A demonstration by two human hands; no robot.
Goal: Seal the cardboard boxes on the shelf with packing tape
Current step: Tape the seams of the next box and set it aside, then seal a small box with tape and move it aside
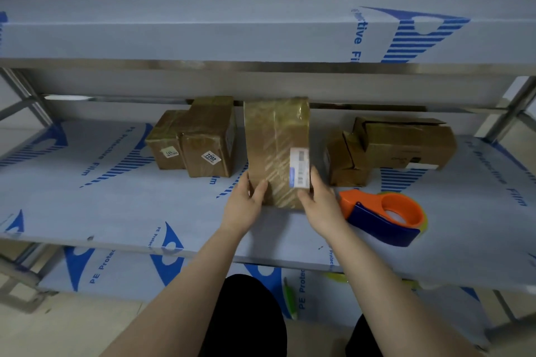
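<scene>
The left hand (245,203) and right hand (320,200) are bare. The left forearm (185,278) and right forearm (385,278) are also uncovered, from the wrist to the lower border of the view. Below the front edge of the shelf (116,211), between the two forearms, a rounded mass of black garment (246,319) shows, plain and matte. A smaller patch of the same black cloth (362,339) also shows below the shelf, close against the right forearm.
</scene>
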